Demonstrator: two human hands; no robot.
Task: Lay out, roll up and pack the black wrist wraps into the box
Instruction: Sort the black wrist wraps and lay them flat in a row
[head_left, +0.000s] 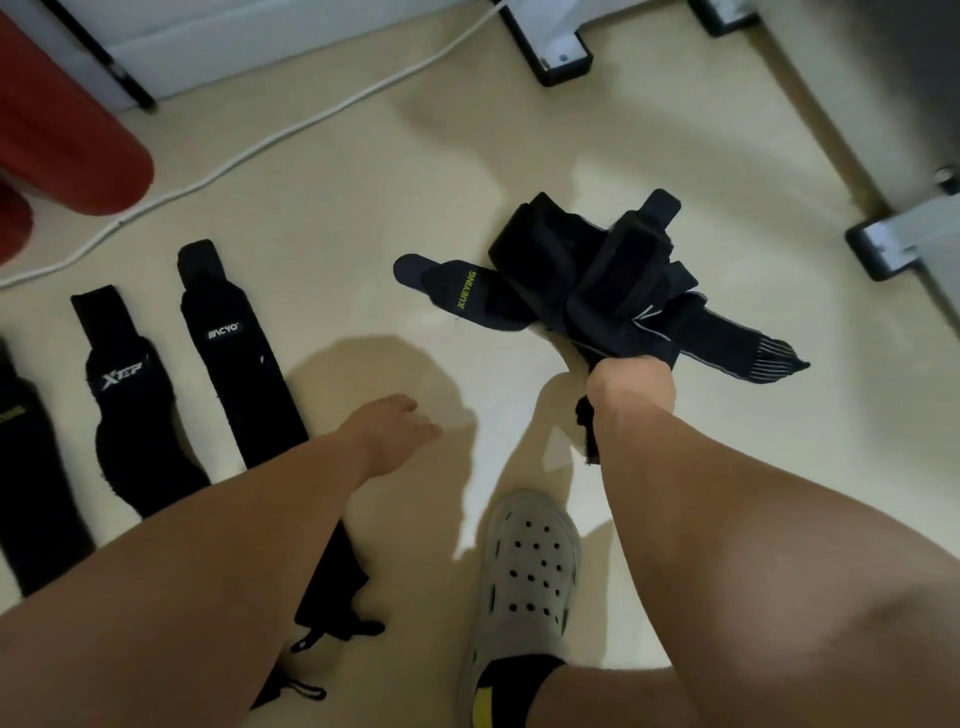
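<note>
The right hand (631, 387) grips a wrap (586, 431) at the edge of the tangled pile (597, 275) on the floor (363, 208). The left hand (397, 431) hangs open beside three flat wraps (234, 358). A grey clog (530, 566) stands near.

The place looked like a room in a home, used for exercise. The floor (363, 171) was smooth and cream-coloured, and a white cable (285, 137) ran loose across it. White metal legs (563, 57) with black feet stood at the far side, a thick red cylinder (67, 145) was at the left, and black wrist wraps (234, 353) lay directly on the floor.
</note>
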